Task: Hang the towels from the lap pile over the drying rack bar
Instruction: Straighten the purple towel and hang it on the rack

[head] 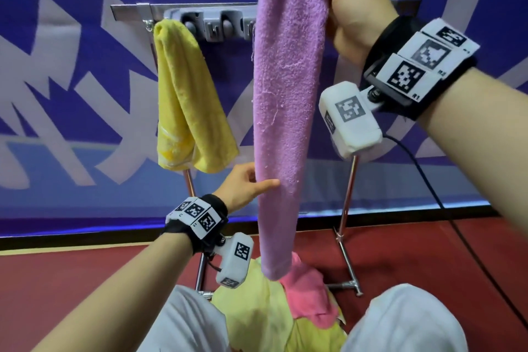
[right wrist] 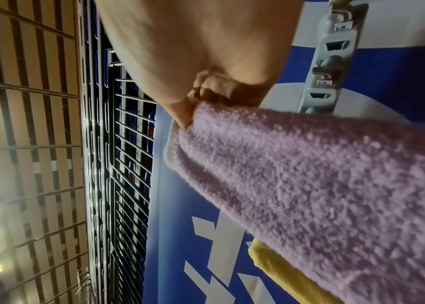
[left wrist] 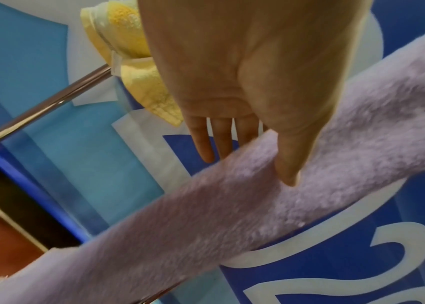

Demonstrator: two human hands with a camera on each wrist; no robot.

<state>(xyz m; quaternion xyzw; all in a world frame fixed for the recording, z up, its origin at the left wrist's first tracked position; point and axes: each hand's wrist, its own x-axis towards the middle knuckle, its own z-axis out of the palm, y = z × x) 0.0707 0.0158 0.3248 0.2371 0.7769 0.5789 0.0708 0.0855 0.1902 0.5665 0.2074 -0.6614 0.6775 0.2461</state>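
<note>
My right hand [head: 347, 0] pinches the top end of the purple towel [head: 288, 111] high up, thumb and curled fingers closed on the cloth, so it hangs straight down in front of the rack bar [head: 137, 10]. Its lower end dangles just above the pile of towels [head: 274, 311] on my lap (yellow-green and pink ones). My left hand [head: 245, 187] takes the towel lower down, straight fingers [left wrist: 202, 142] behind it and the thumb across its front. A yellow towel [head: 183, 100] is draped at the bar's left end.
</note>
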